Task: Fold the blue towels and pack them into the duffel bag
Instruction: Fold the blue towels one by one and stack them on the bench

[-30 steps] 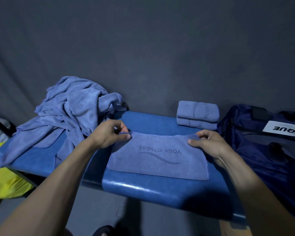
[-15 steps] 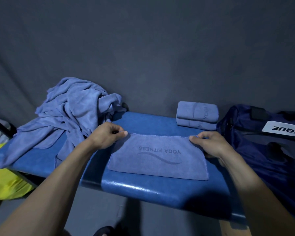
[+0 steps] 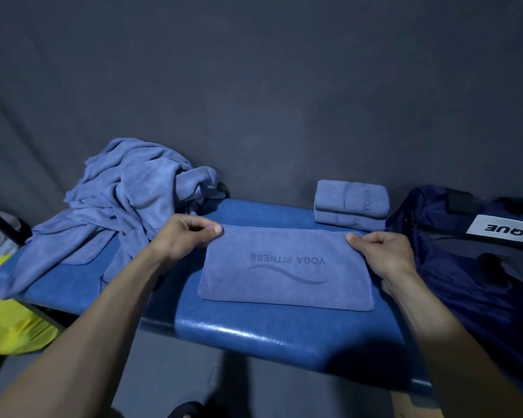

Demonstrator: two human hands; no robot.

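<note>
on blue padded bench [image 3: 254, 333], flat towel [image 3: 284, 273], dark backdrop [image 3: 254, 86]

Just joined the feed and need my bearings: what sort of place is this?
Probably a makeshift workstation, perhaps gym-related, not a home room. A plain dark fabric backdrop hangs behind a padded blue bench; on the bench lie towels marked YOGA FITNESS, and a navy duffel bag sits to the right.

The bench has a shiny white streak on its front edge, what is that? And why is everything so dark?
Head view: the streak is glare, light bouncing off the glossy blue bench; the room is dimly lit, so the wall looks grey and murky; the arms cast dark shadows under the bench's front edge; the wide lens bends the edges; the lettering on the flat towel stays sharp enough to read.
</note>
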